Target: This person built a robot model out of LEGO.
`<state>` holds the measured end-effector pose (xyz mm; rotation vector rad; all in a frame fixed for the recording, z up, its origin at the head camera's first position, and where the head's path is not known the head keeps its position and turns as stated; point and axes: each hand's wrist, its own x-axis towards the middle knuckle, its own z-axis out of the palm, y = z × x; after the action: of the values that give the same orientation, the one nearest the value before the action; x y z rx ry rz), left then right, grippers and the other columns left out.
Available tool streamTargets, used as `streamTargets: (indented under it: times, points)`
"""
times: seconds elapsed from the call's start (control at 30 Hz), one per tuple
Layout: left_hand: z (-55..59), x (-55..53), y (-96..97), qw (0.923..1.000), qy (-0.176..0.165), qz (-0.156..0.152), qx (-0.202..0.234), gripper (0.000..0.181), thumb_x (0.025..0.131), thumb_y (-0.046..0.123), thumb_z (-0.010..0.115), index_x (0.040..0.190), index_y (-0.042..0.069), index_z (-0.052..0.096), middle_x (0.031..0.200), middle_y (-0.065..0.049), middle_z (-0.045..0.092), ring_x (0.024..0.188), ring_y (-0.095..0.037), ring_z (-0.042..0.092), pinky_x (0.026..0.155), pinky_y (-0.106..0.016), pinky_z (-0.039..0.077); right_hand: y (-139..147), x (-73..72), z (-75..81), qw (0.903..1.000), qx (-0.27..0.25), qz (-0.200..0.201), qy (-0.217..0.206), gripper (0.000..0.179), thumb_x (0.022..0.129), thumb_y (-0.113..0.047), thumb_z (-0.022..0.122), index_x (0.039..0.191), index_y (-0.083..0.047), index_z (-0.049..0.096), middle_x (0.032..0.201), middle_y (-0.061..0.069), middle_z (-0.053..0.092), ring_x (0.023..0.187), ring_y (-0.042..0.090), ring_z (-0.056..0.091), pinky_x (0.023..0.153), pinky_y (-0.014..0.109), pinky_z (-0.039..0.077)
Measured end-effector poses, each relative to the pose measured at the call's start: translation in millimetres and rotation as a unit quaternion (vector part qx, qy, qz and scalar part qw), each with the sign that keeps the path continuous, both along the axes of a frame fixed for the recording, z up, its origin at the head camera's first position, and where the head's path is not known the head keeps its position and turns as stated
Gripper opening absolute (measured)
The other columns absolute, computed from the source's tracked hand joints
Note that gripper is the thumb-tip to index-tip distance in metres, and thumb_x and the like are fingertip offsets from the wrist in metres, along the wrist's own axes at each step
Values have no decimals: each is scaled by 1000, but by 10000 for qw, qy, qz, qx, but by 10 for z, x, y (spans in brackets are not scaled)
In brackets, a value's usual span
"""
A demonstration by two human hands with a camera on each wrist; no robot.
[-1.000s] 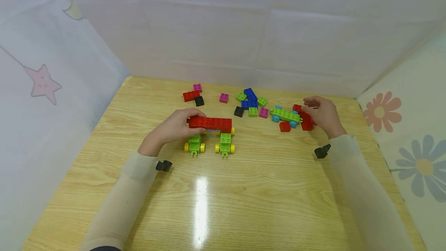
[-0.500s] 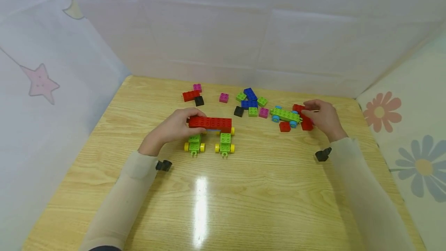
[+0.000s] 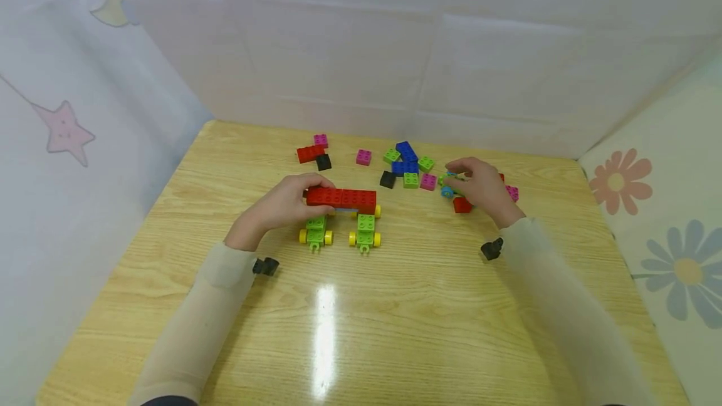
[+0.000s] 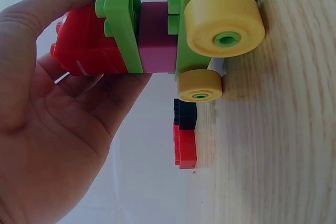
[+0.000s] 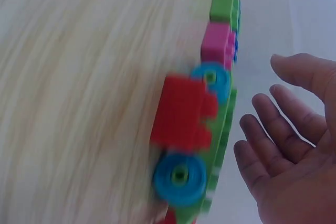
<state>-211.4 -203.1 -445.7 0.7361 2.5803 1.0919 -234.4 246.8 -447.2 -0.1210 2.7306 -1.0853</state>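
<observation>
My left hand (image 3: 282,205) grips the end of a row of red bricks (image 3: 346,199) on top of a built brick vehicle. Thumb and fingers lie on either side of the red end brick (image 4: 89,45) in the left wrist view. Below it sit a green plate, a magenta brick (image 4: 157,38) and a green base with yellow wheels (image 4: 224,23). My right hand (image 3: 484,190) hangs over a green car base (image 5: 223,135) with blue wheels, its fingers loosely bent and holding nothing. A small red brick (image 3: 462,205) lies in front of that base.
Along the back lie blue bricks (image 3: 405,168), several loose green and magenta bricks, and a black brick (image 3: 387,179). A red brick (image 3: 309,153) and another black brick (image 3: 323,161) lie behind the vehicle. A magenta brick (image 3: 512,192) is right of my right hand. White cloth (image 3: 350,61) rises behind the table.
My right hand has moved left from the red bricks at the far right to over the green car base. The left hand keeps its grip on the vehicle.
</observation>
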Motion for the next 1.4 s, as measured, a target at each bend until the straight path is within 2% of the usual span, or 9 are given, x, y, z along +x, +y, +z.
streamTargets:
  times: [0.17, 0.37, 0.47, 0.6, 0.73, 0.93, 1.17, 1.4]
  points:
    - [0, 1, 2, 10000, -23, -4, 24, 35, 99, 23, 88, 130, 15, 74, 121, -5, 77, 99, -24, 64, 92, -41, 57, -328, -81, -48, 9984, 170, 513, 142, 48, 109, -30, 75, 152, -9, 68, 157, 16, 64, 146, 42, 58, 124, 65, 49]
    - [-12, -17, -8, 10000, 25, -22, 42, 35, 98, 22, 89, 130, 16, 74, 120, -4, 77, 99, -24, 64, 91, -41, 57, -558, -222, -175, 9960, 354, 772, 280, 45, 106, -24, 80, 147, -6, 72, 143, 16, 69, 126, 36, 69, 111, 57, 60]
    - [-10, -18, -9, 10000, 32, -23, 31, 35, 98, 23, 89, 130, 16, 74, 120, -4, 77, 99, -24, 64, 91, -41, 57, -635, -257, -198, 9941, 459, 908, 371, 46, 104, -20, 82, 146, -3, 72, 132, 17, 70, 115, 34, 68, 105, 52, 61]
    - [1, -12, -10, 10000, 60, -10, 19, 35, 99, 23, 88, 130, 16, 75, 121, -4, 77, 99, -24, 64, 91, -42, 57, -702, -287, -206, 9895, 838, 1005, 618, 46, 102, -19, 83, 143, -1, 73, 122, 17, 69, 106, 32, 61, 97, 48, 56]
    - [4, -2, -9, 10000, 15, 4, 18, 34, 99, 23, 88, 130, 16, 75, 121, -4, 77, 99, -24, 64, 92, -42, 56, -733, -289, -207, 9871, 1062, 1012, 648, 43, 101, -17, 83, 140, 1, 75, 117, 17, 68, 104, 32, 58, 94, 47, 52]
    - [-11, 0, -12, 10000, -1, 18, 27, 35, 99, 23, 88, 131, 16, 75, 121, -4, 77, 100, -25, 64, 93, -42, 56, -756, -286, -204, 9862, 1135, 996, 674, 40, 100, -16, 84, 136, 2, 77, 114, 17, 69, 102, 33, 58, 93, 47, 53]
    - [-20, 0, -11, 10000, 59, -14, 9, 34, 99, 25, 88, 130, 16, 74, 121, -3, 77, 99, -23, 65, 91, -41, 57, -785, -283, -192, 9839, 1290, 1027, 682, 43, 100, -17, 83, 138, 2, 76, 111, 18, 67, 102, 33, 53, 94, 48, 48]
    - [-8, 0, -6, 10000, 63, -4, 30, 36, 99, 26, 88, 131, 17, 75, 122, -3, 78, 99, -23, 65, 92, -42, 57, -800, -283, -198, 9824, 1362, 1043, 735, 42, 100, -17, 84, 137, 2, 76, 111, 18, 71, 104, 34, 58, 98, 52, 50]
